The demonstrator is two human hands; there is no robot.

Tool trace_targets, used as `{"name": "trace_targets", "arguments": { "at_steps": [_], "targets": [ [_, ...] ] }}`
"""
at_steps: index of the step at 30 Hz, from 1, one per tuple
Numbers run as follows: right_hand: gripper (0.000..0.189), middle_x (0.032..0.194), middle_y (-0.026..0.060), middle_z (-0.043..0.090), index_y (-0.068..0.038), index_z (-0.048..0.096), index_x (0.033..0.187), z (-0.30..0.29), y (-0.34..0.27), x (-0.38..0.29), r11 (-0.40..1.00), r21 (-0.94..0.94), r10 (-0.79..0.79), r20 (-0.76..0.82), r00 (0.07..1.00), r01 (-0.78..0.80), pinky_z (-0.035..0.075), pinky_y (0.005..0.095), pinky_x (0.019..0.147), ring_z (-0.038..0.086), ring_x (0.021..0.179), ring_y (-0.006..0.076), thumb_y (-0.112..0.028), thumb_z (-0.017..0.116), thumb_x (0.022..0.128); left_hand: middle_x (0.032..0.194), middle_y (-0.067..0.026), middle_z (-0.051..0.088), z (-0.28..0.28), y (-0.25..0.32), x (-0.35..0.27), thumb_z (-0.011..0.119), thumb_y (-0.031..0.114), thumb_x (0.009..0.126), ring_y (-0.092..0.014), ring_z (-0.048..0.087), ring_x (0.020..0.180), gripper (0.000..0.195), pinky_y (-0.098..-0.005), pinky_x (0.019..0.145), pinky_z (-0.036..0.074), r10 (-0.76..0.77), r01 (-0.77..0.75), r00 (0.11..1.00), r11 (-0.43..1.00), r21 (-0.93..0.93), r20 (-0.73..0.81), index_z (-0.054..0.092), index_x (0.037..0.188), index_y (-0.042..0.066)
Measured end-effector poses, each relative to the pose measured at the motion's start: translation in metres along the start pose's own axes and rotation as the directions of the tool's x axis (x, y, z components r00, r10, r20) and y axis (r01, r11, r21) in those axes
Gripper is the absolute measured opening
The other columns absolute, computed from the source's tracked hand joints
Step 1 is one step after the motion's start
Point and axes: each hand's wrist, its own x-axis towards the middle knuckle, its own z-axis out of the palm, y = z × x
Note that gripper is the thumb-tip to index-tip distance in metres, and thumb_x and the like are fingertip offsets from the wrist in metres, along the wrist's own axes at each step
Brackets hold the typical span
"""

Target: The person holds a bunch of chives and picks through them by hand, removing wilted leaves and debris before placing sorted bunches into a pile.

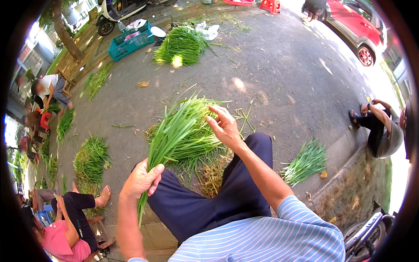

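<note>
My left hand (143, 180) is closed around the lower stalks of a bunch of long, flat green leaves (173, 131), which look like garlic chives. The bunch slants up and away over my left knee, with its stalk ends hanging below my fist. My right hand (225, 127) is raised beside the bunch's upper leaves, its fingers apart and bent, with nothing seen in it. Under both lies a loose pile of the same leaves (203, 144) on the asphalt. Yellowed, dry leaf scraps (211, 178) lie between my legs.
A smaller leaf bundle (306, 162) lies on the right, near the kerb. Another heap (91, 160) is to the left, beside a seated person (70, 232). A large heap (183, 46) and a teal plastic crate (131, 44) stand farther out. Another person (383, 127) sits at right.
</note>
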Motion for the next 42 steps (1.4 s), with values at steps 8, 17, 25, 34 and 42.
{"name": "trace_targets", "arguments": {
  "at_steps": [8,17,25,34,42],
  "targets": [
    [0.021,0.069,-0.001,0.061,-0.002,0.064,0.101,0.001,0.031,-0.003,0.993,-0.045,0.114,0.18,0.977,-0.107,0.046,0.0209,0.054,0.056,0.061,0.004,-0.02,0.058,0.089,0.053,0.0025,0.046,-0.001,-0.021,0.001,0.057,0.026,0.09,-0.005,0.042,0.036,0.025,-0.0191,0.031,0.033,-0.039,0.038,0.999,0.999,0.037,0.026,0.051,0.103,0.006],
    [0.02,0.064,0.0014,0.057,-0.002,0.065,0.091,0.005,0.036,-0.007,0.964,0.084,0.219,0.294,0.93,-0.254,0.042,0.0255,0.052,0.051,0.056,0.0089,-0.02,0.062,0.084,0.054,0.0005,0.047,-0.002,-0.036,-0.003,0.059,0.027,0.088,-0.006,0.042,0.035,0.024,-0.0187,0.031,0.032,-0.054,0.054,0.998,0.998,0.027,0.015,0.05,0.098,0.007],
    [0.02,0.063,0.0043,0.056,-0.001,0.064,0.089,0.005,0.049,-0.007,0.974,-0.003,0.213,0.343,0.915,-0.226,0.041,0.0272,0.05,0.049,0.053,0.0102,-0.02,0.06,0.084,0.055,0.002,0.046,-0.004,-0.041,-0.005,0.058,0.028,0.089,-0.005,0.042,0.036,0.023,-0.0193,0.031,0.033,-0.079,0.078,0.997,0.994,0.071,0.012,0.05,0.097,0.007],
    [0.026,0.067,0.0083,0.059,0.0,0.062,0.092,-0.004,0.061,-0.009,0.919,-0.054,0.388,0.291,0.875,-0.39,0.046,0.0313,0.058,0.056,0.057,0.0159,-0.024,0.057,0.083,0.057,0.0021,0.046,-0.004,-0.06,-0.01,0.058,0.03,0.089,-0.004,0.042,0.037,0.025,-0.0191,0.031,0.033,-0.123,0.12,0.991,0.989,0.083,0.043,0.05,0.095,0.007],
    [0.019,0.073,0.0097,0.066,-0.003,0.068,0.084,-0.007,0.076,-0.034,0.925,-0.347,0.312,0.469,0.826,-0.152,0.049,0.0306,0.06,0.063,0.065,0.0165,-0.018,0.063,0.073,0.055,0.001,0.047,-0.005,-0.065,-0.013,0.058,0.025,0.089,-0.006,0.042,0.036,0.02,-0.0194,0.032,0.033,-0.117,0.118,0.993,0.992,0.037,-0.019,0.051,0.093,0.007]
  ]
}}
